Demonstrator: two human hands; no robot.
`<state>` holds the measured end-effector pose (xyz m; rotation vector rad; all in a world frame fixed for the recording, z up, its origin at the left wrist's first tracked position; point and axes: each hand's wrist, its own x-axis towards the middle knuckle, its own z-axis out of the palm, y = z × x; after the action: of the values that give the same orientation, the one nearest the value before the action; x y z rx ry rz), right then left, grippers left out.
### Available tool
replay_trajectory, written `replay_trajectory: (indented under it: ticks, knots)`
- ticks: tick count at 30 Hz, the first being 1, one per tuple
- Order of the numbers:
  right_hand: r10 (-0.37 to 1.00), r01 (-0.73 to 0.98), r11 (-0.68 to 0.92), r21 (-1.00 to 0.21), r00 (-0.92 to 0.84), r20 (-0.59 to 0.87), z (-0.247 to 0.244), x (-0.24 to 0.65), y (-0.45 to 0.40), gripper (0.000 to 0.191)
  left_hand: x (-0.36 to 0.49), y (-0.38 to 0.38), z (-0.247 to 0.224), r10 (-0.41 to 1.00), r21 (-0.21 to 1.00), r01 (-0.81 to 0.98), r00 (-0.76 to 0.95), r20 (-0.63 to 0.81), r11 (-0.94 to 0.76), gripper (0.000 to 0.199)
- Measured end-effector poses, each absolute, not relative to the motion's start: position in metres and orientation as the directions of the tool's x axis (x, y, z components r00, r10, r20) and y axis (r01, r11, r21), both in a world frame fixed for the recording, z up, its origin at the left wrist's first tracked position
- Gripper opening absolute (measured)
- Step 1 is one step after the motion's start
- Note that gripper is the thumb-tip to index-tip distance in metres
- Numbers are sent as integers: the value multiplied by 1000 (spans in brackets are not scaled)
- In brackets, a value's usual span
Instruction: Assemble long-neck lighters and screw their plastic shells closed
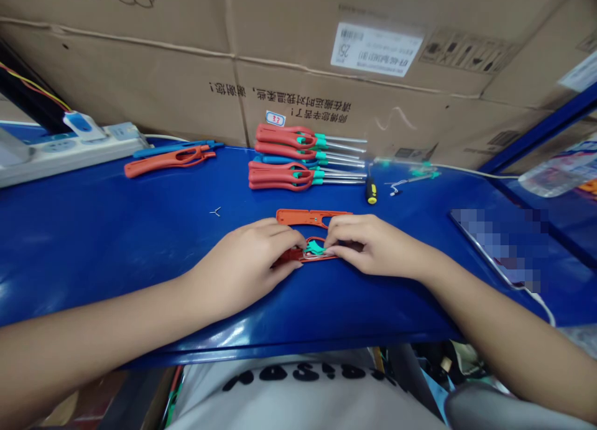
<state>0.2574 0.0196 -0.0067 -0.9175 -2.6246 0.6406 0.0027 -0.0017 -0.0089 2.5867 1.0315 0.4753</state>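
Note:
In front of me on the blue table lies an opened lighter handle half (293, 256), red-orange, with a green trigger piece (314, 248) and thin pale wires inside it. My left hand (256, 262) grips the handle half's left end between thumb and fingers. At its right end, beside the green piece, the fingers of my right hand (368, 243) are pinched together; their tips partly cover the parts there. Just beyond both hands rests the matching orange half shell (303, 216), its hollow side showing.
Behind lie stacked long-nosed lighters (282, 176), a black-and-yellow screwdriver (371, 190) and loose green-tipped parts (422, 172). Orange and blue shells (158, 163) sit near a power strip (69, 147). A phone (501, 246) lies right. Cardboard boxes (289, 97) stand along the back edge.

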Motion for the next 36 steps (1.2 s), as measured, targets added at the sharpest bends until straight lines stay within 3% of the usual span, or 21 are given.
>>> replay_trajectory:
  ticks: [17,23,32,36]
  knots:
    - [539,487,826,-285,-830,143,-11,256,15,18,5,3,-14,760,550,600,642,102,-581,20]
    - [535,491,826,-278,-837,112,-8,253,13,19,5,1,-13,759,514,616,640,115,-597,19]
    - [475,472,880,-57,-872,116,-6,250,9,23,4,-4,-18,680,409,571,705,200,-712,30]
    - [478,478,878,-20,-873,96,-4,249,7,24,2,-3,-18,651,357,562,729,211,-746,32]
